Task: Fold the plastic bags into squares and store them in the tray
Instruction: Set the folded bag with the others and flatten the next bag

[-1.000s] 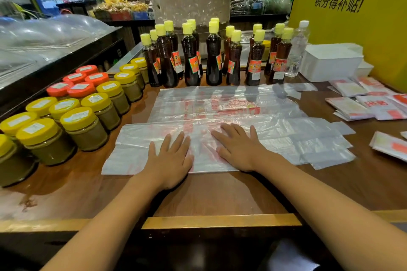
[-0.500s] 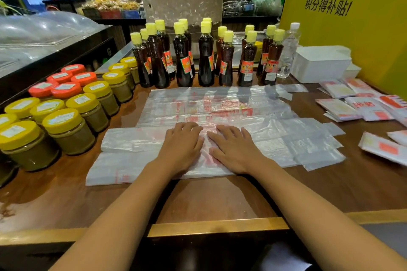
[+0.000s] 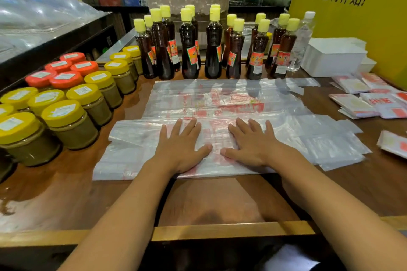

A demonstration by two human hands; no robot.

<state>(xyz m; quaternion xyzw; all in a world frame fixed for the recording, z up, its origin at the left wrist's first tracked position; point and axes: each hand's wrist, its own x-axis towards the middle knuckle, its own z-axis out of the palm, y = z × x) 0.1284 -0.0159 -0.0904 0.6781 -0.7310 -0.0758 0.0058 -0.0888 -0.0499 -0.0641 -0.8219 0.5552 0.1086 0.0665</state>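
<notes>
Across the middle of the frame, on the brown worktop (image 3: 220, 196), lies the plastic bag (image 3: 220, 116), a thin clear film with red print, its near part doubled into a long band. Both hands press flat on that band: the left hand (image 3: 180, 149) and the right hand (image 3: 253, 145) lie side by side, fingers straight and slightly spread, thumbs almost touching, neither grip pinching anything.

The film looks very light, limp and slippery, so it will likely hold air, spring open at a crease and slide on the polished wood unless kept under the palms. Smoothing outward from the centre seems the sensible way to set the crease. For the next fold the best hold is probably at the band's ends or corners, pinched between thumb and forefinger, with one palm as anchor.

Already folded squares (image 3: 361, 105) lie at the right edge of the frame, with the white tray (image 3: 334, 59) in the upper right, well apart from the hands. Yellow-lidded jars (image 3: 70, 123) stand at the left, dark bottles (image 3: 189, 50) behind the bag.
</notes>
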